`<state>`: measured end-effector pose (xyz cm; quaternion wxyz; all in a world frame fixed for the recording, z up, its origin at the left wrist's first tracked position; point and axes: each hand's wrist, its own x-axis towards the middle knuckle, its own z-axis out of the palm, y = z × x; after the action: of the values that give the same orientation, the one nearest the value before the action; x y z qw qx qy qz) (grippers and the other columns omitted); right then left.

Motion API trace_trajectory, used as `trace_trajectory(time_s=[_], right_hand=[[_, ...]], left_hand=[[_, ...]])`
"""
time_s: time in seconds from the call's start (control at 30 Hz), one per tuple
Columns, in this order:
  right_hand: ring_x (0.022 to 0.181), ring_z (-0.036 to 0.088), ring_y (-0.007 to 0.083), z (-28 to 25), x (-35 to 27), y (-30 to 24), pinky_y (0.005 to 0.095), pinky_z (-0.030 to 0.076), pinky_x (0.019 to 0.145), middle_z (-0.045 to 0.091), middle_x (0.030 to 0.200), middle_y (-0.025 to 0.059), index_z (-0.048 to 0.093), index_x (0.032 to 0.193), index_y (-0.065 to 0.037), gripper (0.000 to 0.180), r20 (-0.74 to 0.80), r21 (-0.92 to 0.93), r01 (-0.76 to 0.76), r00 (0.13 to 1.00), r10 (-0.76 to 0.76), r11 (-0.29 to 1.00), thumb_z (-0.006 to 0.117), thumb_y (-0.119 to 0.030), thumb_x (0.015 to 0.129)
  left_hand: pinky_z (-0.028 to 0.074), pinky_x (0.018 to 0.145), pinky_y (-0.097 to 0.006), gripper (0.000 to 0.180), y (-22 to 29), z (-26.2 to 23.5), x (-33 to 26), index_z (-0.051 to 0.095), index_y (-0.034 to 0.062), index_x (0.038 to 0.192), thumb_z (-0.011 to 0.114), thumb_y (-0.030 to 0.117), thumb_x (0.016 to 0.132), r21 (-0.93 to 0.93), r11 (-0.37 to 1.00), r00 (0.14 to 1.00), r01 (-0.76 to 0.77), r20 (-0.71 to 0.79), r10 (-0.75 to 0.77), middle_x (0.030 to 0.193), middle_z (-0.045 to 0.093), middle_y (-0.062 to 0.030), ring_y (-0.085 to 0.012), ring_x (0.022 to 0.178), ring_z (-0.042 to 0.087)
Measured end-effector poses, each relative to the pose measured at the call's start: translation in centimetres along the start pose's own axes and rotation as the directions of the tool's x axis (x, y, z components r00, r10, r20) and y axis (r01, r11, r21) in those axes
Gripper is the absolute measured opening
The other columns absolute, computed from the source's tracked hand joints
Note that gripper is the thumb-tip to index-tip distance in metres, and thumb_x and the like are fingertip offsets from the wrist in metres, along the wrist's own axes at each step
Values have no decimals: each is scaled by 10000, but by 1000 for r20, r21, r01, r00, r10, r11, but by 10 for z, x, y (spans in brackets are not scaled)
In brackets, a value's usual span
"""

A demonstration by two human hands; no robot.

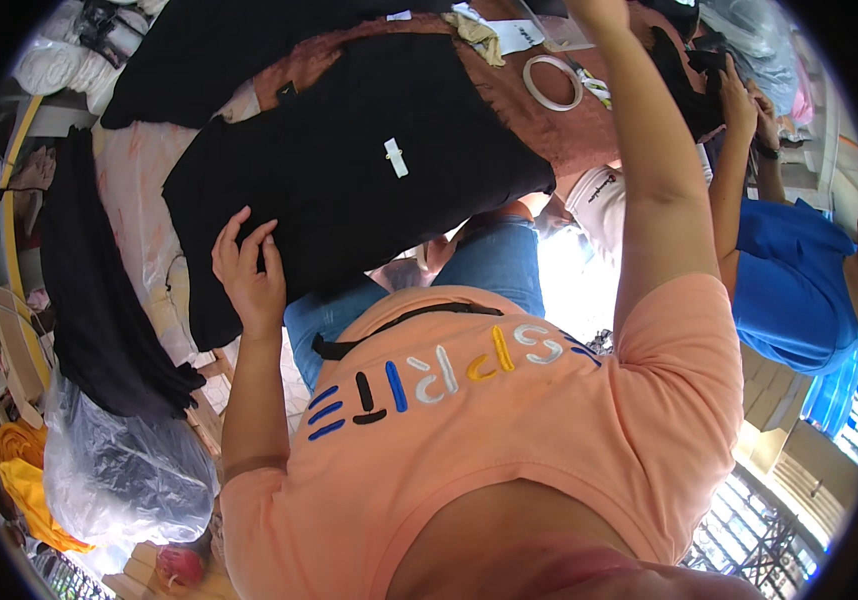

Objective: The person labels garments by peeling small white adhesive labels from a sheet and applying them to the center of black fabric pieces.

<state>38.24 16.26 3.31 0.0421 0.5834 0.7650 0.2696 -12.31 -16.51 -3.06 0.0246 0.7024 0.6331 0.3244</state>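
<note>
A black garment piece (349,130) lies spread across the table in front of me and hangs over its near edge, onto my lap. My left hand (249,272) rests on its left part, fingers apart and holding nothing. A small white label (395,158) lies on the black cloth, right of its middle. My right arm reaches to the far side of the table. Only the wrist end of my right hand (601,12) shows at the upper edge; its fingers are cut off. Nearest to it are a white ring-shaped roll (552,83) and a white paper (515,36).
More black fabric (199,60) lies at the far left, and a long black strip (99,270) hangs over the left side. A clear plastic bag (129,470) sits lower left. At right, a person in blue (794,280) handles dark cloth (684,85). A beige scrap (479,38) lies far off.
</note>
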Motion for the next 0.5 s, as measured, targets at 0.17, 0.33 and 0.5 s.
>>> trace_trajectory(time_s=[0.17, 0.33, 0.5], right_hand=[[1014, 707, 327, 11, -32, 53, 437, 548, 883, 741, 1091, 183, 666, 1258, -63, 434, 92, 603, -525, 793, 602, 600, 758, -263, 885], [989, 741, 236, 73, -67, 188, 301, 586, 828, 734, 1190, 145, 672, 1203, 73, 458, 367, 721, -651, 649, 666, 237, 700, -325, 977], [1069, 724, 206, 48, -98, 177, 310, 558, 924, 745, 1154, 152, 668, 1272, 33, 437, 374, 914, -383, 669, 643, -133, 737, -268, 962]], left_hand=[[394, 1102, -407, 192, 7, -16, 6, 768, 122, 1097, 686, 63, 933, 76, 994, 996, -73, -50, 77, 1351, 631, -78, -301, 1287, 543], [395, 1095, -395, 180, 12, -20, 0, 772, 123, 1091, 690, 73, 939, 67, 996, 998, -62, -11, 63, 1331, 644, -73, -285, 1282, 549], [392, 1071, -416, 176, 12, -12, -3, 778, 167, 1079, 710, 117, 925, 3, 999, 999, -49, 10, 49, 1321, 648, -20, -270, 1277, 557]])
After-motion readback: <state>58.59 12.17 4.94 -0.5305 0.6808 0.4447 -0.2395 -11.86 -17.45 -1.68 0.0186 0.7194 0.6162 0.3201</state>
